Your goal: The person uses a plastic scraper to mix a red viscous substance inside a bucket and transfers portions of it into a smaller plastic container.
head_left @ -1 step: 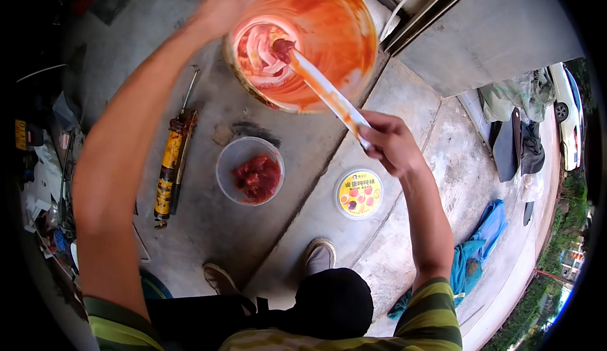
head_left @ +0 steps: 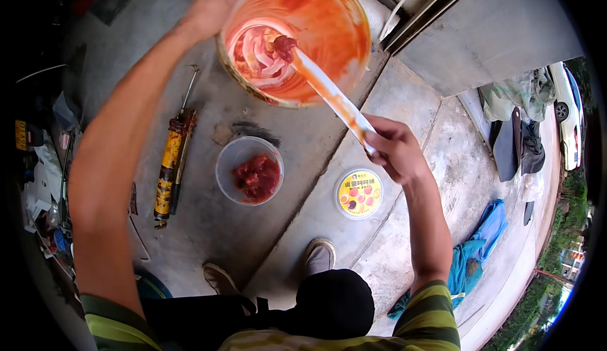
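My left hand (head_left: 208,11) grips the left rim of a big round bucket (head_left: 344,32) held up near the top of the view. Its inside is smeared orange, with white and red paste swirled at the bottom. My right hand (head_left: 393,150) is closed on the lower end of a flat white stirring stick (head_left: 329,92). The stick's far tip, coated with a red lump, is sunk in the paste. Below the bucket on the concrete floor sits a clear plastic bowl (head_left: 229,161) holding red paste.
A yellow caulking gun (head_left: 171,164) lies left of the bowl. A round tub with a yellow lid (head_left: 358,193) stands under my right hand. My shoes (head_left: 319,255) are near the bottom. A blue cloth (head_left: 475,253), dark clothes (head_left: 520,144) and a white car (head_left: 569,120) are at the right.
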The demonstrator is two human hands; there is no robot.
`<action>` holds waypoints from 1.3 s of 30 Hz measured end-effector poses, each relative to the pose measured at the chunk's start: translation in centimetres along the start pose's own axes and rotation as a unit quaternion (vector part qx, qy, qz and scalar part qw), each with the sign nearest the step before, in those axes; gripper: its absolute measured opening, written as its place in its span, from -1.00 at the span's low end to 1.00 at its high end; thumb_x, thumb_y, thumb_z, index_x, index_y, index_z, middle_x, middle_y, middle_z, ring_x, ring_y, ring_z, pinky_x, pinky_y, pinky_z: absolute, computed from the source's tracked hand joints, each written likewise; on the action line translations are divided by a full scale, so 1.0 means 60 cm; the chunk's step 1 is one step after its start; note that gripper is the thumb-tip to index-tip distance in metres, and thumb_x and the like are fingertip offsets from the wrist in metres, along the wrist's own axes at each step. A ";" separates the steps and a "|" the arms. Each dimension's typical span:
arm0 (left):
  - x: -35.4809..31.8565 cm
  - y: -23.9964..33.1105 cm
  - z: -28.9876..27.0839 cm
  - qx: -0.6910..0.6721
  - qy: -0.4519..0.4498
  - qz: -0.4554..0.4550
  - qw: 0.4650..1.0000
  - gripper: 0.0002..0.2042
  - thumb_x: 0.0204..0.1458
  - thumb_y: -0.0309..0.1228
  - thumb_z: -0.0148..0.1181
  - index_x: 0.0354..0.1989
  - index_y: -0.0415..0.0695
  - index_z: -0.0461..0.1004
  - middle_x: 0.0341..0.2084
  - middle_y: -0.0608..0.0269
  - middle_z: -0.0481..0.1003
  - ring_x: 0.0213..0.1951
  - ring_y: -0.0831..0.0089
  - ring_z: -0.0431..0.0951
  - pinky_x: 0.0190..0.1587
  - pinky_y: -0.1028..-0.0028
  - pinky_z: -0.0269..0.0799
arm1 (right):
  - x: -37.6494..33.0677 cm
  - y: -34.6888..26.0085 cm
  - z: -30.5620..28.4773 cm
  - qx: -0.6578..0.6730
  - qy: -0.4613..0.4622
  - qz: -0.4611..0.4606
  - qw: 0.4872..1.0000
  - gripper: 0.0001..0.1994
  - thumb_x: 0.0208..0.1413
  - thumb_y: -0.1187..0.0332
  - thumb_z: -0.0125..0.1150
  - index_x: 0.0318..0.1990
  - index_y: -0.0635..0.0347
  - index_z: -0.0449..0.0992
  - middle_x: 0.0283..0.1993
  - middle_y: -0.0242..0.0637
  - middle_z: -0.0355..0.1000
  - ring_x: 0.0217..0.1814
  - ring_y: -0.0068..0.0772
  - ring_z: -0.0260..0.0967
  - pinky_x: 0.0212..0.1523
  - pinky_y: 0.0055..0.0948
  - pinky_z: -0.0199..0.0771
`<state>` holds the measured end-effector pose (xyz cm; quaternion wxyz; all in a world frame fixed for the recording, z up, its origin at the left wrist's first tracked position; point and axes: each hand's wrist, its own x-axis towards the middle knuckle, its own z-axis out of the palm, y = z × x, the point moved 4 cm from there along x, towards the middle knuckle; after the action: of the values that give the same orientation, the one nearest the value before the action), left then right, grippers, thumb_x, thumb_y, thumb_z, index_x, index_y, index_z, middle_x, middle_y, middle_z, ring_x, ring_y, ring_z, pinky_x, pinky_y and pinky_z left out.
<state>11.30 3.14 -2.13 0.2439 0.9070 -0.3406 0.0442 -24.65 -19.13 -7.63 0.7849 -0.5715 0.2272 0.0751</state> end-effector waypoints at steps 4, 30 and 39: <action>-0.031 -0.008 -0.004 -0.191 -0.073 -0.210 0.956 -0.50 0.32 -0.11 -0.18 -0.27 -0.36 0.51 -0.41 -0.06 0.58 -0.38 0.13 0.60 -0.23 0.18 0.53 | -0.099 -0.005 -0.027 0.010 0.038 -0.037 0.999 -0.63 0.16 0.54 0.17 0.14 0.38 0.48 -0.33 -0.42 0.43 -0.50 -0.73 0.12 -0.56 -0.68 0.08; -0.748 -0.022 0.259 -0.695 0.002 -0.534 0.481 -0.57 0.26 -0.03 0.02 0.14 -0.06 0.34 0.00 0.10 0.40 0.02 0.22 0.44 0.06 0.08 0.44 | -0.121 0.284 -0.004 -0.660 0.003 -0.392 0.640 -0.50 0.02 0.56 0.20 0.19 0.31 0.40 -0.33 -0.24 0.36 -0.36 -0.25 0.37 -0.38 -0.28 0.41; -0.723 0.008 0.266 -0.640 0.030 -0.542 0.544 -0.65 0.30 -0.23 0.01 0.21 -0.02 0.35 0.06 0.22 0.43 0.00 0.25 0.48 0.06 0.06 0.45 | -0.106 0.259 0.012 -0.732 -0.104 -0.430 0.518 -0.41 -0.04 0.49 0.15 0.25 0.39 0.35 -0.43 -0.31 0.23 -0.40 -0.35 0.30 -0.45 -0.38 0.41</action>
<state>-23.53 21.17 -26.61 0.7470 0.5208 0.2850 -0.2992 -35.98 -12.36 -18.03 0.0444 -0.9607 -0.2643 -0.0727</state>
